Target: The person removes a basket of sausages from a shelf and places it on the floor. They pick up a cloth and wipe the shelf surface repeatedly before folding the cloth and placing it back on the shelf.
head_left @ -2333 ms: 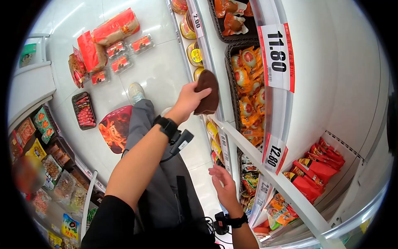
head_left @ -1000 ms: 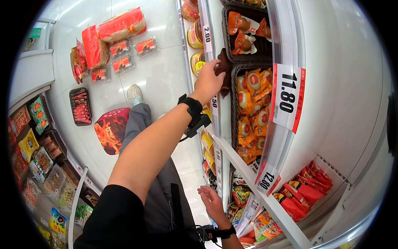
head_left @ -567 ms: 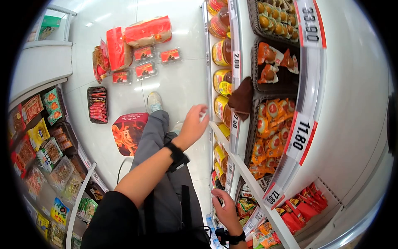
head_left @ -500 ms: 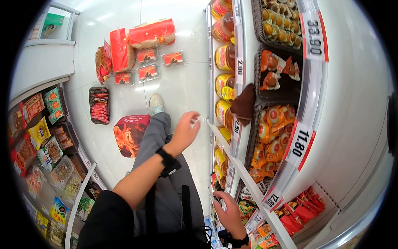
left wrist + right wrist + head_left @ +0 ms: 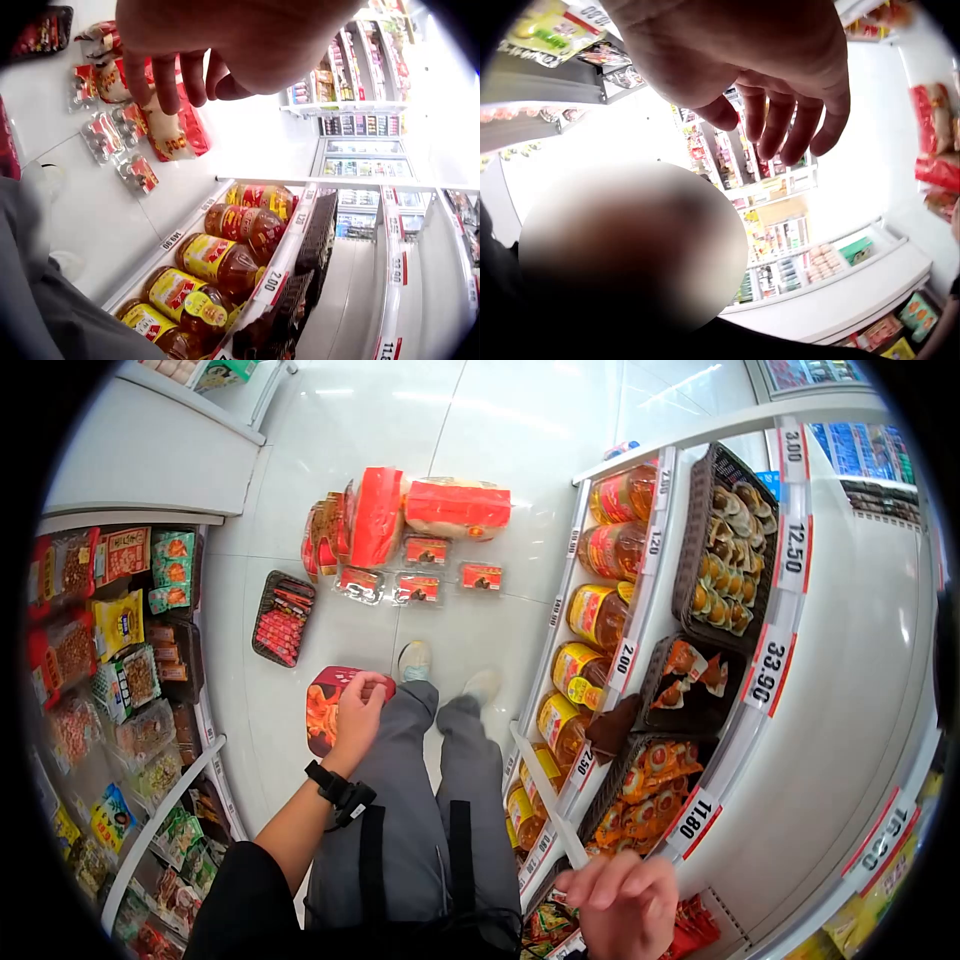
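Note:
My left hand (image 5: 360,722) hangs loosely curled over my left leg, overlapping a red printed box (image 5: 326,712) on the floor in the head view. In the left wrist view, the left hand's fingers (image 5: 166,86) hang down and hold nothing. Raised near the front of the right-hand shelf is my right hand (image 5: 625,905); its fingers (image 5: 784,131) droop loosely with nothing in them. A matte dark brown triangular piece (image 5: 612,727) lies at the shelf edge, above the 2.50 price tag and against the basket of orange-wrapped eggs (image 5: 652,785).
Bottles with yellow labels (image 5: 575,672) line the lower shelf, fronted by a white rail (image 5: 550,795). Red bread packs (image 5: 455,510), clear plastic boxes (image 5: 415,589) and a sausage basket (image 5: 284,622) sit on the floor. Packaged snacks (image 5: 125,625) fill the left rack.
My left hand has laid the brown triangular piece on the shelf edge, let go and drawn back left. My right hand has risen nearer the head camera, and the view has turned.

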`<control>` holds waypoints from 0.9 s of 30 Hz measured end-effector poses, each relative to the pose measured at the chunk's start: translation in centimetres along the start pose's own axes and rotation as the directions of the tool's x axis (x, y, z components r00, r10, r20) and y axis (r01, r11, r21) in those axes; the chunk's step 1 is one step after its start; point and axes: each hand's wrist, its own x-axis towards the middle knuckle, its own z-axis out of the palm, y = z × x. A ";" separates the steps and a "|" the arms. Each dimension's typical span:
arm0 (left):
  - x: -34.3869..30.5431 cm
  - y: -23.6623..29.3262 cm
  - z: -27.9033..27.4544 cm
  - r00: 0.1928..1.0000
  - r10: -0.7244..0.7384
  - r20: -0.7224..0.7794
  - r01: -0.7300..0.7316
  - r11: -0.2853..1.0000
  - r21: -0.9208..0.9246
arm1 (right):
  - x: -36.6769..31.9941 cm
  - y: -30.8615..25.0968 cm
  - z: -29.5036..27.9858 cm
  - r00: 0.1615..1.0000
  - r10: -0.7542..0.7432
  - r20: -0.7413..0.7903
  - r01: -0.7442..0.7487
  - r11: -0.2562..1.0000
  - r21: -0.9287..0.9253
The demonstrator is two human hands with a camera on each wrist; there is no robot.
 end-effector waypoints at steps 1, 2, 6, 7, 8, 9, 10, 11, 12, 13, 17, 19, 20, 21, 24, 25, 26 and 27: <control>0.2 0.1 -0.4 0.999 -0.020 -0.033 0.018 0.998 -0.067 | 1.5 0.3 0.0 0.999 -0.006 0.045 0.004 0.999 0.035; 0.1 0.1 -0.9 0.995 -0.090 -0.037 0.086 0.992 -0.088 | 3.7 0.8 -0.4 0.997 0.024 0.068 -0.033 0.990 0.136; 0.3 -2.6 -1.8 0.992 -0.041 -0.116 0.033 0.997 -0.066 | 15.6 3.6 -1.8 0.989 0.132 0.070 -0.143 0.975 0.170; 0.5 -2.9 -1.8 0.990 -0.042 -0.135 0.033 0.997 -0.066 | 18.5 4.5 -2.4 0.985 0.170 0.033 -0.174 0.970 0.173; 0.4 -3.2 -1.9 0.986 -0.048 -0.158 0.040 0.998 -0.054 | 21.3 5.9 -3.4 0.980 0.198 -0.011 -0.193 0.966 0.170; 0.2 -3.4 -2.0 0.983 -0.053 -0.177 0.047 0.998 -0.038 | 23.9 7.5 -4.7 0.973 0.223 -0.058 -0.211 0.963 0.171; 0.1 -3.4 -2.0 0.979 -0.050 -0.198 0.051 0.999 -0.002 | 26.3 9.1 -6.0 0.963 0.251 -0.100 -0.238 0.963 0.124; -0.1 -3.2 -2.1 0.977 -0.051 -0.207 0.054 0.999 0.008 | 27.8 10.9 -7.6 0.950 0.278 -0.145 -0.269 0.960 0.079; -0.4 -3.0 -2.1 0.975 -0.086 -0.206 0.094 0.995 0.029 | 28.6 13.0 -9.6 0.927 0.310 -0.210 -0.315 0.949 0.014; -0.5 -2.8 -2.2 0.972 -0.113 -0.206 0.126 0.991 0.051 | 29.6 15.2 -11.5 0.904 0.330 -0.273 -0.356 0.933 -0.048; -0.9 -4.5 -3.8 0.956 -0.140 -0.257 0.173 0.979 0.110 | 28.6 22.1 -21.3 0.855 0.432 -0.286 -0.497 0.529 -0.688; -1.0 -4.1 -5.1 0.924 -0.249 -0.289 0.259 0.966 -0.004 | 27.1 22.7 -24.3 0.946 0.305 -0.111 -0.169 0.173 -0.970; -1.2 -4.1 -5.9 0.888 -0.358 -0.287 0.339 0.934 -0.116 | 26.4 22.2 -24.9 0.928 0.350 -0.128 -0.176 0.110 -0.978; -1.2 -4.8 -7.0 0.891 -0.361 -0.276 0.344 0.932 -0.112 | 25.9 21.9 -25.1 0.908 0.392 -0.149 -0.180 0.045 -0.983; -1.5 -4.1 -8.9 0.881 -0.396 -0.260 0.383 0.918 -0.100 | 25.6 22.4 -26.0 0.860 0.481 -0.171 -0.156 -0.072 -0.985; -1.7 -4.3 -9.7 0.866 -0.432 -0.252 0.424 0.901 -0.090 | 26.1 22.6 -25.7 0.857 0.488 -0.164 -0.143 -0.081 -0.986; -1.9 -4.5 -10.4 0.849 -0.470 -0.243 0.465 0.881 -0.081 | 26.5 22.7 -25.5 0.837 0.523 -0.162 -0.129 -0.100 -0.987; -2.0 -4.8 -11.2 0.839 -0.490 -0.236 0.495 0.868 -0.043 | 27.0 22.8 -24.8 0.815 0.557 -0.162 -0.115 -0.119 -0.986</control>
